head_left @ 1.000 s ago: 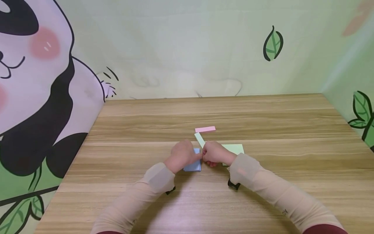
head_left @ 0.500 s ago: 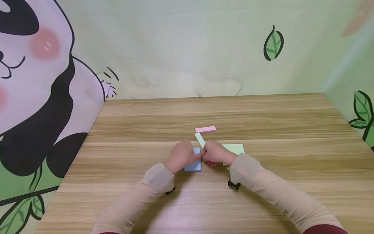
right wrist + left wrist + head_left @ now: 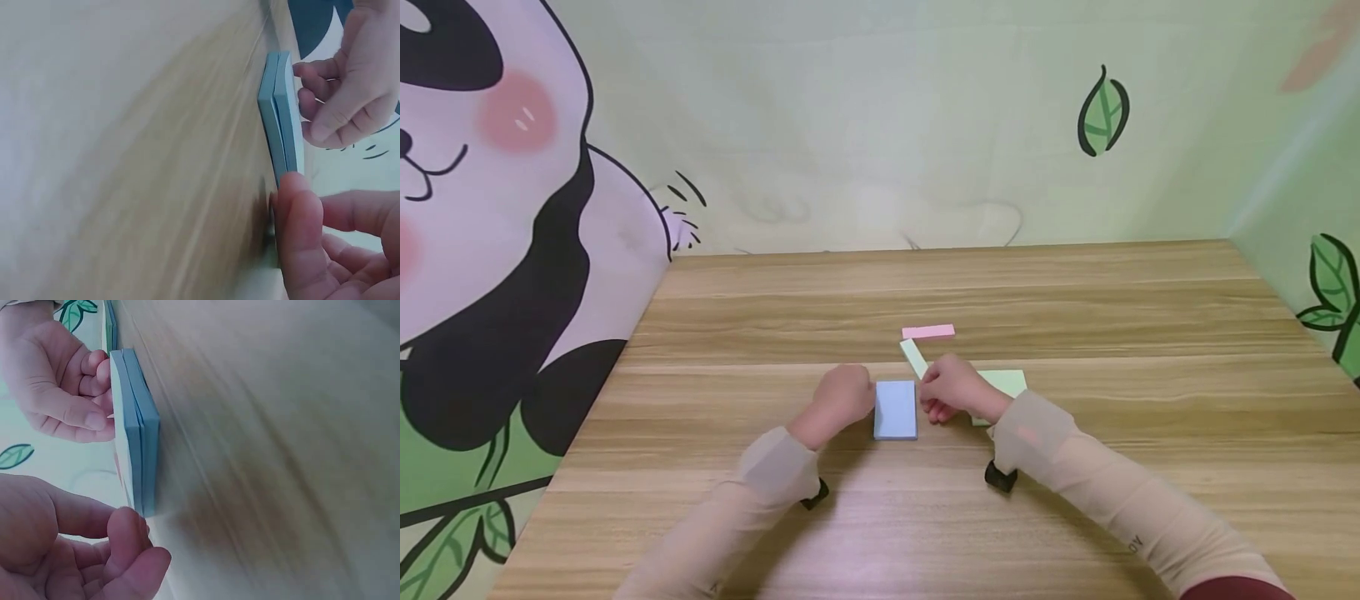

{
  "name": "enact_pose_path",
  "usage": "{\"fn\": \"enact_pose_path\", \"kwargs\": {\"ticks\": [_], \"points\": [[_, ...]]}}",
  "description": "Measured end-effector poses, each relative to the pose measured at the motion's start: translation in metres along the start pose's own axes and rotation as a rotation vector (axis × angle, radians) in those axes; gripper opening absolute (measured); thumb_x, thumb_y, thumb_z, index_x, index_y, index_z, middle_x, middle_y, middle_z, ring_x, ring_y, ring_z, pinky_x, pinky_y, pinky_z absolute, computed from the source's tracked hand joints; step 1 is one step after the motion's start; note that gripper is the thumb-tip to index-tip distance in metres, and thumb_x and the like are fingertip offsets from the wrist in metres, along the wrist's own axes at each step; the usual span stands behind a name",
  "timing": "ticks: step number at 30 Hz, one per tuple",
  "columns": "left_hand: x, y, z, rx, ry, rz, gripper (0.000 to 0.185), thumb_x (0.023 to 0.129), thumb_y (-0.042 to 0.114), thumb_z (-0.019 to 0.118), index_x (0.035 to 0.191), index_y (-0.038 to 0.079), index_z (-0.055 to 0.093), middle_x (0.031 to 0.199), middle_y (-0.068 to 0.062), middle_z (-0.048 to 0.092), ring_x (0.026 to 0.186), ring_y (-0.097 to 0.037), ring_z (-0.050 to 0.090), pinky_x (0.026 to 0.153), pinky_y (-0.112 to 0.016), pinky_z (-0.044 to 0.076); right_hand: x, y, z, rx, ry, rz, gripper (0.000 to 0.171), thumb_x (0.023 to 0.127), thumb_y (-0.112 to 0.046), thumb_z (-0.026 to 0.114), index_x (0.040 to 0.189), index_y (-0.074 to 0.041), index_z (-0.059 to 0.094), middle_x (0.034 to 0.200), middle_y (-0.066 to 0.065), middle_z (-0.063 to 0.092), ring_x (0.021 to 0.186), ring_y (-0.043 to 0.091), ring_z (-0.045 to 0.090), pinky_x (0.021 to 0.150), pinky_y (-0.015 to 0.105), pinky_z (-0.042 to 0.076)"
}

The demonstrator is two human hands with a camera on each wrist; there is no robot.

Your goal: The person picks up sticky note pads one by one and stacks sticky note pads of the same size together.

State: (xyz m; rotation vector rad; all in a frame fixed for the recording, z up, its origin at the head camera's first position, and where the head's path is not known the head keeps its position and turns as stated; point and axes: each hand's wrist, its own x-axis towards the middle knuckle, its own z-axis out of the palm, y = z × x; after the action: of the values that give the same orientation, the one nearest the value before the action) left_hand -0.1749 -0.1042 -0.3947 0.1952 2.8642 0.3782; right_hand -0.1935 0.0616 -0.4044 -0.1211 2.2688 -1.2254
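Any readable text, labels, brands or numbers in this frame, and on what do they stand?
Right sleeve: a small dark mark near the elbow, too small to read.
Blue note pad, pink strip, green paper and green strip: no print visible.
Wall drawings, panda and leaf: pictures only, no words.
Left hand and right hand: nothing written.

Mid-table [image 3: 1075,317]: folded pad [image 3: 896,409] lies flat between left hand [image 3: 842,398] and right hand [image 3: 953,390]. Second pad [image 3: 1006,382] right of it, under right hand. Two strips [image 3: 928,332] toward far edge.
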Motion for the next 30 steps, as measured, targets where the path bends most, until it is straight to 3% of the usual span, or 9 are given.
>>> {"fn": "enact_pose_path", "kwargs": {"ticks": [4,12,19,30], "points": [[-0.0004,-0.0040,0.0009,-0.014,-0.017,0.001,0.034,0.088,0.010,0.042,0.054,0.010,0.040,0.053,-0.001,0.038,0.047,-0.014,0.037,0.042,-0.023,0.030,0.0012,0.0000,0.0019,0.075,0.007,0.021,0.013,0.082,-0.002,0.053,0.089,0.008,0.060,0.062,0.007,0.056,0.045,0.010,0.054,0.045,0.021,0.047],[0.0015,-0.0057,0.0039,-0.110,-0.038,0.024,0.022,0.083,0.004,0.046,0.063,0.007,0.055,0.055,-0.001,0.042,0.049,-0.013,0.039,0.043,-0.021,0.031,0.0011,-0.0022,0.0041,0.078,0.009,0.026,0.014,0.083,-0.001,0.053,0.091,0.008,0.060,0.061,0.007,0.056,0.045,0.010,0.053,0.044,0.022,0.047],[0.0013,-0.0061,0.0056,-0.093,-0.026,0.047,0.017,0.080,0.004,0.049,0.063,0.006,0.054,0.057,-0.001,0.044,0.052,-0.014,0.040,0.045,-0.022,0.031,0.0005,-0.0027,0.0045,0.070,0.005,0.026,0.014,0.083,-0.002,0.052,0.092,0.007,0.059,0.062,0.008,0.056,0.046,0.010,0.053,0.045,0.022,0.047],[-0.0036,-0.0038,0.0044,-0.114,-0.035,0.051,0.022,0.077,0.000,0.050,0.057,0.008,0.044,0.052,0.001,0.034,0.047,-0.013,0.035,0.043,-0.022,0.028,-0.0003,-0.0035,0.0048,0.096,-0.004,0.018,0.015,0.084,-0.001,0.051,0.094,0.009,0.058,0.064,0.010,0.058,0.047,0.011,0.056,0.047,0.024,0.049]]}}
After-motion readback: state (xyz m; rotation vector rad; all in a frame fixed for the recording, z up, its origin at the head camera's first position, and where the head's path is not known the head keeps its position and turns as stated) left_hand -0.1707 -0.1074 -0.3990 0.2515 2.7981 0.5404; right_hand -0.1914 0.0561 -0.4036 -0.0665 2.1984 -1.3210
